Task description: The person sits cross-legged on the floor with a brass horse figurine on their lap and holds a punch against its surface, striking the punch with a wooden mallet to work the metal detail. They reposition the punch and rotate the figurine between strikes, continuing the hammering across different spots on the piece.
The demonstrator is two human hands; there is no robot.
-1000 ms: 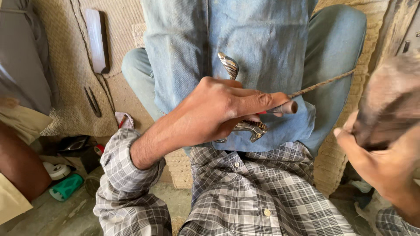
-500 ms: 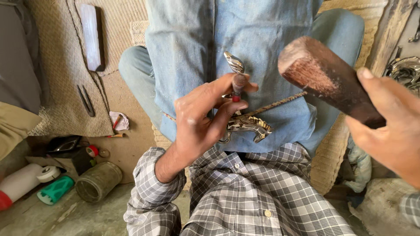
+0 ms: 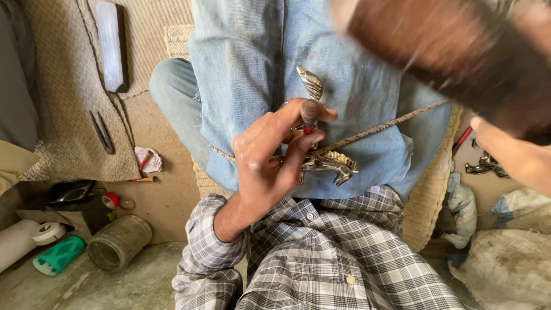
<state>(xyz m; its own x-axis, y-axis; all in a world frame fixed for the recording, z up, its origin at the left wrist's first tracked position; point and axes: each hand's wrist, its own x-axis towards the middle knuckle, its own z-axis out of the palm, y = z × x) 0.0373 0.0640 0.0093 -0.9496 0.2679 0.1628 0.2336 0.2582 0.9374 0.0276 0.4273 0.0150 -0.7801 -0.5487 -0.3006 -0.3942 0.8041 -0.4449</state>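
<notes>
Two bare hands work over a lap covered by a pale blue denim cloth, seen from the head camera above a grey checked shirt. Nearest, the left hand has its fingers pinching a short dark metal punch with a red band, held upright, its lower end on a shiny silver metal animal figure that lies on the cloth, a thin braided cord stretched slantwise across it. Half a second ago the same hand sat on the punch and figure in much the same grip; now it appears lower and more central in view. The right hand shows only in part at the right edge, and whether its fingers are closed cannot be told; the blurred dark brown wooden mallet now fills the upper right corner, larger and higher in view than half a second ago. Farther left on the earthen floor lie an overturned dull metal tin, a teal plastic object, a roll of white tape and a red-tipped stick. Beyond, a woven straw mat carries a dark pair of tweezers and a long flat sharpening stone. Small metal castings rest at the right.
</notes>
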